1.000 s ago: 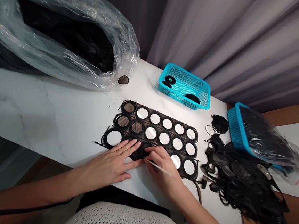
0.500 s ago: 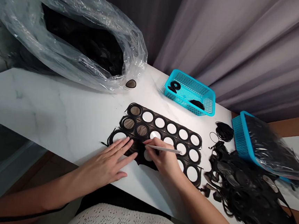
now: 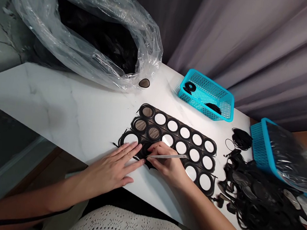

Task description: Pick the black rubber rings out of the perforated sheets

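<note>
On the white table lies a dark sheet with rows of round holes ringed in black [image 3: 178,130]. White shows through most of the holes, while a few near the far left look brown. My left hand [image 3: 117,163] rests flat with its fingers spread on the sheet's near left corner. In my right hand [image 3: 168,162] is a thin, pale, flat stick [image 3: 175,156], pinched between thumb and fingers. Its tip touches a dark ring beside my left fingertips. My right hand hides part of the nearest row.
A blue basket [image 3: 187,100] with black coils stands behind the sheet. To the right are a black cord bundle [image 3: 241,138], a heap of black pieces [image 3: 259,196] and another blue basket [image 3: 260,147]. A large clear plastic bag [image 3: 81,48] sits back left, near a brown lens-shaped piece [image 3: 144,83].
The view has shifted, so everything appears farther right. Relative to the sheet, my right hand and the stick's tip have moved left and nearer to me. My left hand stays on the corner.
</note>
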Demonstrator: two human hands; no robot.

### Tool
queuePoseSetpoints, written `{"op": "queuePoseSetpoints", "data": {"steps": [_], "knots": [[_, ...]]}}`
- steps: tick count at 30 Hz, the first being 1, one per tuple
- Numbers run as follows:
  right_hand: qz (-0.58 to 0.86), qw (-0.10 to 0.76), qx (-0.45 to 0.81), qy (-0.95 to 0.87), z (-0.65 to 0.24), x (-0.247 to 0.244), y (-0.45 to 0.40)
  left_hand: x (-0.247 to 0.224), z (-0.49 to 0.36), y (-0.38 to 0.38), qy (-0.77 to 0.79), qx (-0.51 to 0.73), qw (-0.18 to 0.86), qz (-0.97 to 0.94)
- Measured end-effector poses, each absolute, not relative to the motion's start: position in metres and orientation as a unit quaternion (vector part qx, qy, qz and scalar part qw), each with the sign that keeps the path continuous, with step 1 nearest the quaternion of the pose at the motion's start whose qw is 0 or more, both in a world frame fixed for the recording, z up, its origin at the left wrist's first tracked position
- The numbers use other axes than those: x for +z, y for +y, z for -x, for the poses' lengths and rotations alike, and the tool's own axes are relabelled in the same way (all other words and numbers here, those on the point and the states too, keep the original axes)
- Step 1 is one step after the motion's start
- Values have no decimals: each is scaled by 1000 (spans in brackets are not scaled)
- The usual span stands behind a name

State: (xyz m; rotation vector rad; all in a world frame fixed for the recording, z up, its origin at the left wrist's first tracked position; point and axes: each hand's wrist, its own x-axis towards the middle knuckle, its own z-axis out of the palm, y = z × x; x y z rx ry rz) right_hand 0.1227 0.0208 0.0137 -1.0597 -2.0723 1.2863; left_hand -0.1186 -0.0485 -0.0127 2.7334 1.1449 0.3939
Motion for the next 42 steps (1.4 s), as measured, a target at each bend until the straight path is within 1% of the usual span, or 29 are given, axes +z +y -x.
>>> {"op": "queuePoseSetpoints", "data": {"steps": [4,6,10,12,14,17,19,23,27,31,36,42], "knots": [[388,237,455,-766,-122,13,19,-11,118,-49,387,135,85,-908],[388,240,429,-779,-120,10,13,-12,118,-50,388,130,76,-909],[361,221,297,-856,-116,0,-2,-16,118,-51,390,129,61,-910],[356,218,253,-873,-119,-1,1,-17,118,-52,390,131,63,-909],[410,250,239,-844,-126,4,16,-17,119,-54,392,130,66,-908],[539,311,226,-750,-140,19,52,-10,119,-53,386,126,60,-912],[555,319,247,-728,-145,27,72,-3,116,-46,384,129,52,-913],[460,275,372,-758,-141,27,87,5,106,-18,415,152,41,-896],[392,240,467,-755,-135,17,87,-4,100,8,400,142,36,-905],[370,227,489,-757,-135,13,89,-13,102,11,398,138,50,-906],[370,212,501,-753,-136,12,93,-12,104,9,393,151,55,-905],[365,209,462,-781,-132,13,91,-10,103,10,390,156,61,-906]]}}
